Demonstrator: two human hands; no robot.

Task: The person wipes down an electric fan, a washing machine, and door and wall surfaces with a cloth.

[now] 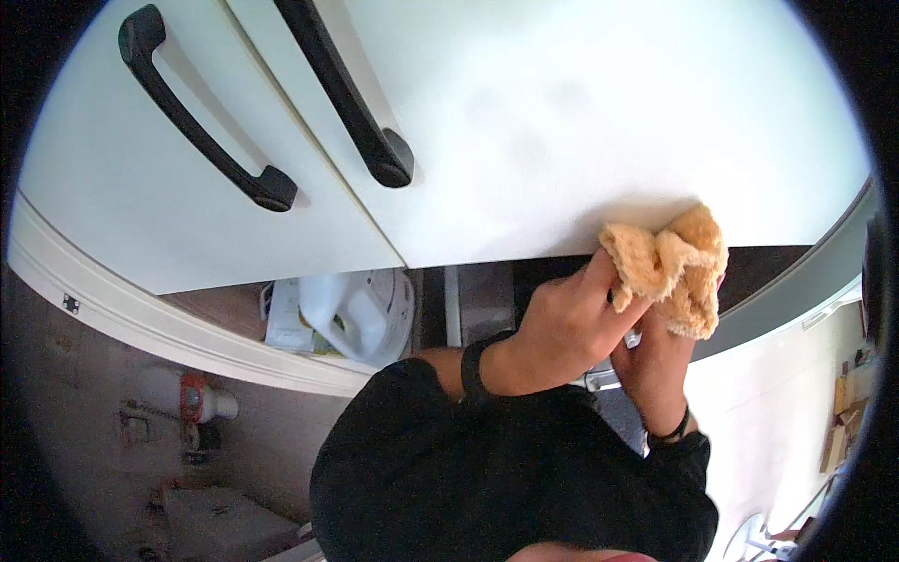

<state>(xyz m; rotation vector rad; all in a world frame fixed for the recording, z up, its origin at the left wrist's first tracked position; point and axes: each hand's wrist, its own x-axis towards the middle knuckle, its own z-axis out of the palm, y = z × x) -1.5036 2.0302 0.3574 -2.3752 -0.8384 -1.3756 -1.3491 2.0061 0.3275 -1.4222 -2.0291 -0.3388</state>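
Black shirt (pixel 506 468) nearest camera in head view, spanning lower middle. Left hand (pixel 567 328): fingers clamped on left folds of tan fluffy cloth (pixel 691 258). Right hand (pixel 648 361): behind and below cloth, fingers mostly covered; finger state cannot be told. Cloth bunched at and beyond left fingertips, overlapping lower edge of white door (pixel 562 140) in view; contact with door cannot be determined. White jug (pixel 351 314) left of left hand, apart.

A fuzzy, tan plush cloth (pixel 691 267), held bunched in thick, crumpled folds, overlaps the lower edge of the right-hand white cabinet door (pixel 581 122), toward that door's right end; contact is unclear.
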